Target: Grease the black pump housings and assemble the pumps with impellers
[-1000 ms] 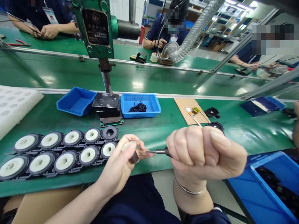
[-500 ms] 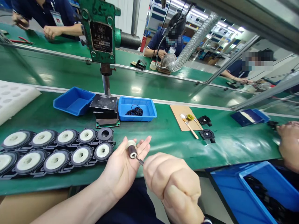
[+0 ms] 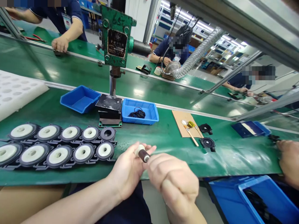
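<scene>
My left hand (image 3: pixel 126 171) is closed around a small cylindrical part with a cream end and a dark brown sleeve (image 3: pixel 143 154), its open end tilted toward my right hand. My right hand (image 3: pixel 175 177) is a fist gripping a thin rod-like tool; most of the tool is hidden, and its tip meets the cylinder's end. To the left of my hands stand two rows of round black housings, most with cream discs (image 3: pixel 105 150) on top. One housing (image 3: pixel 108 133) at the back right end shows a dark centre instead.
Behind are a green press (image 3: pixel 116 37), its black base block (image 3: pixel 108 104), a blue bin (image 3: pixel 80 99) and a blue tray (image 3: pixel 151 116) with black rings. Cardboard (image 3: pixel 177 119) holds a brush (image 3: pixel 192 137). Another person's hand (image 3: pixel 289 158) is at right, above a blue crate (image 3: pixel 263 182).
The cylinder has tipped sideways and sits closer to my right fist, so less of the tool's shaft shows. The view has shifted slightly. A co-worker across the bench has moved an arm forward.
</scene>
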Demonstrator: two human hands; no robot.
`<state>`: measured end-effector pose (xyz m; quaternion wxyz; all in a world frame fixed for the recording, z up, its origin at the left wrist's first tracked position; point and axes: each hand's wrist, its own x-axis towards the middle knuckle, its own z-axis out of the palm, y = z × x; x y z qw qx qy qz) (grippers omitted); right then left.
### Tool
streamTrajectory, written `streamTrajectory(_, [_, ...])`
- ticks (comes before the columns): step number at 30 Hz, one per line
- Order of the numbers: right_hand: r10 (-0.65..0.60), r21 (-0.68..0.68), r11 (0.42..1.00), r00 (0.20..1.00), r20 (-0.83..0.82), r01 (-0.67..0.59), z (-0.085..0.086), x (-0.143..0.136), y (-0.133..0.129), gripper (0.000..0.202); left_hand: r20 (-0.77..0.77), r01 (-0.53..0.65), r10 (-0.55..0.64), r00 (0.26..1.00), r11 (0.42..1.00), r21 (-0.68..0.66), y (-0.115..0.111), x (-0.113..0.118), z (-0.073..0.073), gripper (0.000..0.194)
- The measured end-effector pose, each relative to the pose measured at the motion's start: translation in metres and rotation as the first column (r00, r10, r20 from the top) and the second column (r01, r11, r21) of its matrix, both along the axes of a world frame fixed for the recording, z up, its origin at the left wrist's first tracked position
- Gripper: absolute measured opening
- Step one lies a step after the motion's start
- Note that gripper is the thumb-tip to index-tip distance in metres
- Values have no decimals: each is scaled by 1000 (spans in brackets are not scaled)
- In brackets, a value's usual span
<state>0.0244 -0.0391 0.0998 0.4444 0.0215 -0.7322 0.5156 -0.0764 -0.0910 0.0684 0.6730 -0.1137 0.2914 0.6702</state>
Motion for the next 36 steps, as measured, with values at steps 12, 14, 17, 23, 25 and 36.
streamTrajectory(12, [40,-465,879,988,-147,-104,-15,-10,13,42,-983,397,70,-170,918,-3,6,-20,-43,24])
streamTrajectory(14, [53,-461,881,990,-134,-110,-12,-10,12,43,-970,396,67,-236,918,-33,8,-20,-44,29])
streamTrajectory(17, [69,-470,874,989,-130,-123,-9,-10,12,43,-971,431,80,-226,902,-26,8,-20,-46,29])
streamTrajectory(23, [60,-483,869,993,-103,-102,-7,-11,11,44,-971,445,75,-228,895,-35,6,-22,-47,27])
streamTrajectory(25, [59,-485,869,994,-95,-98,-4,-10,10,44,-967,440,83,-240,898,-32,6,-22,-47,27])
streamTrajectory(36, [61,-444,891,995,-84,-92,-1,-14,6,43,-953,370,157,-258,928,53,4,-20,-53,31])
